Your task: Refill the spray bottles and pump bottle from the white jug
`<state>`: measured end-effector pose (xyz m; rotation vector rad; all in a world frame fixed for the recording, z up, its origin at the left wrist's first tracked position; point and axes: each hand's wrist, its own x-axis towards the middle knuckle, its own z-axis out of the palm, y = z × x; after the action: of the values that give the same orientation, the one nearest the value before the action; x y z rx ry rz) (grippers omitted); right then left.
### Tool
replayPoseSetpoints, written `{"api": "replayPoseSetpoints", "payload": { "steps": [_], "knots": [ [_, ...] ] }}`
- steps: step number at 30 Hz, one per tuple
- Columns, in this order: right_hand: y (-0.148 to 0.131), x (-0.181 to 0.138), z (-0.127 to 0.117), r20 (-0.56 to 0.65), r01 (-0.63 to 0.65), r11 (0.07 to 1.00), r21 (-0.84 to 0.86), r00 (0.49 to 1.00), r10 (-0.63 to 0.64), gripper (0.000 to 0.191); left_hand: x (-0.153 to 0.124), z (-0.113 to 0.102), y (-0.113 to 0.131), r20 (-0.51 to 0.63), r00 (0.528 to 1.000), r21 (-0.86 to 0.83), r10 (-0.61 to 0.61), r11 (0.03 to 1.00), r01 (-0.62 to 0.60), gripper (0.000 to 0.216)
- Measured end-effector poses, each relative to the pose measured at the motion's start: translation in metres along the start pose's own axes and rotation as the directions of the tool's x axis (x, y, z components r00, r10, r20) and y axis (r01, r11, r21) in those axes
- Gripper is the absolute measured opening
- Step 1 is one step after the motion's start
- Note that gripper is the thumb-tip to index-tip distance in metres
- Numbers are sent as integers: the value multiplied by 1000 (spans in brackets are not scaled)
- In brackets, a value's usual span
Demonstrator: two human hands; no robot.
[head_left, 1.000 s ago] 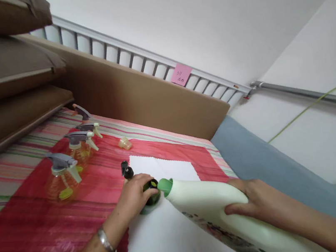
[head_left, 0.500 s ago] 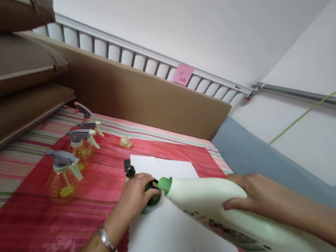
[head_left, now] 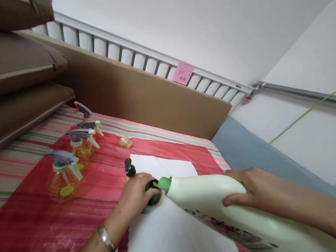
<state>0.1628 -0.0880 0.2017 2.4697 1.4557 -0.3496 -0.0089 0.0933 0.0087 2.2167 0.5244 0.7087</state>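
1. Red sheet: spread across lower left and centre of frame.
2. White sheet: lower centre, scalloped edge, lying over the red.
3. Large bottle: pale green, lower right, tilted towards centre. Right hand grasps its side, thumb and fingers spread around it. Dark printing present; brand not legible.
4. Dark bottle: centre of frame. Left hand grasps it near the mouth, fingers curled. Green spout is at the rim. Step in hand, as judged: pouring; flow not confirmed. Next move calls for controlled tilt and a steady receiving bottle.
5. Pink note: upper centre; handwritten, top line possibly "311", remainder unreadable.
6. Pump top: black, just beyond left hand; unmarked as far as visible.
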Motion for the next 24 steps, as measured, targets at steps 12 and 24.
{"api": "replayPoseSetpoints", "payload": {
  "steps": [12, 24],
  "knots": [
    [-1, 2, -7, 25, 14, 1000, -25, 1000, -13, 44, 0, -2, 2, 11, 1000, -2, -4, 1000, 4, 21],
    [-3, 1, -10, 21, 9, 999, -42, 1000, -8, 47, 1, 0, 0, 10, 1000, -6, -5, 1000, 5, 22]
  ]
}}
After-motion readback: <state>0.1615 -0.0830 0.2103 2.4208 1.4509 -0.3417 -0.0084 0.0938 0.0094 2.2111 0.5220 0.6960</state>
